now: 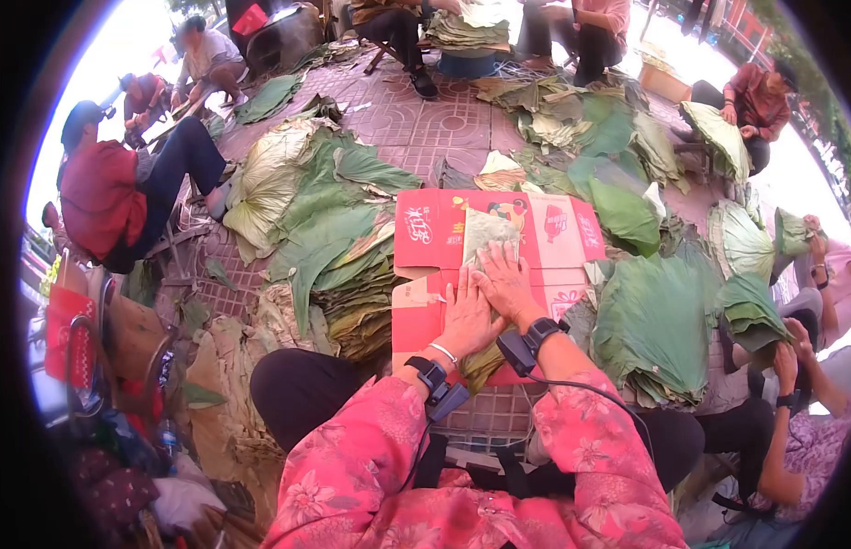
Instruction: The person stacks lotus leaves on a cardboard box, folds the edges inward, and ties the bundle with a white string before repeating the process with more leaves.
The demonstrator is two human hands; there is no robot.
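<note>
A flattened red cardboard box lies before my knees. On it rests a pale green folded lotus leaf, a flat narrow piece pointing away from me. My right hand presses down on its near part, fingers stretched forward. Close against it, my left hand lies with fingers extended, partly touching the right hand. Both hands are open and flat, and they hide the leaf's near end. Each wrist wears a dark strapped device.
Lotus leaves are stacked left and right of the cardboard. A seated person is at the left. Another person's hands hold a leaf close on my right. More people sit behind on the paved ground.
</note>
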